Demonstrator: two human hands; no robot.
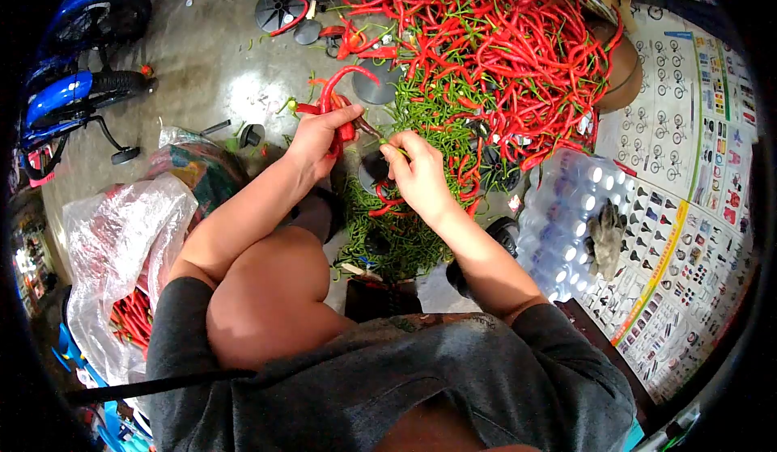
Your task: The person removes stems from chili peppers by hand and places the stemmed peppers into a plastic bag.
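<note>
Several red chili peppers (332, 96) are in my left hand (320, 138), its fingers wrapped round them. My right hand (417, 169) pinches the green stem of a dark pepper (371, 130) whose other end lies at my left hand's fingers. Beyond my hands, a large heap of red peppers (502, 39) with green stems spreads over the floor. Many loose green stems (405, 237) lie below and beside my right hand.
A clear plastic bag (129, 217) of red peppers stands at the left. Blue wheeled bikes (61, 100) are at the upper left. Wrapped plastic bottles (566, 217) and a printed sheet (668, 169) lie at the right. Black discs (281, 5) rest near the top.
</note>
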